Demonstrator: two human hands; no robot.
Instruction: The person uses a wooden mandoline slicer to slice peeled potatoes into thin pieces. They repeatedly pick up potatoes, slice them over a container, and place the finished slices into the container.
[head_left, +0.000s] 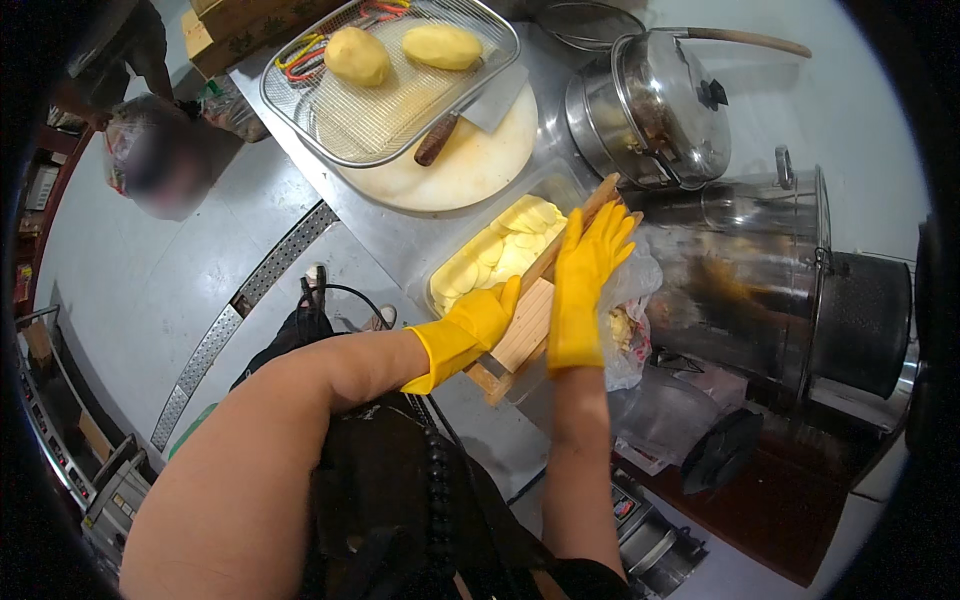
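Note:
Yellow rubber gloves cover both hands. My left hand (480, 322) grips the near side of a wooden slicer board (523, 326), its thumb along the edge. My right hand (589, 259) lies over the board's upper right part with the fingers stretched forward; whether something is under the palm is hidden. The board slants across a clear plastic container (420, 289). Pale yellow potato slices (484, 251) fill the container beside the board. Beyond it, two peeled potatoes (358, 57) (442, 46) lie in a wire mesh basket (390, 161).
Under the basket are a round cutting board (480, 176) and a cleaver (436, 140). A lidded steel pot (675, 112) and a large steel stockpot (735, 277) stand to the right. A plastic bag (637, 292) with scraps lies by my right hand. Another person (124, 52) is at the upper left.

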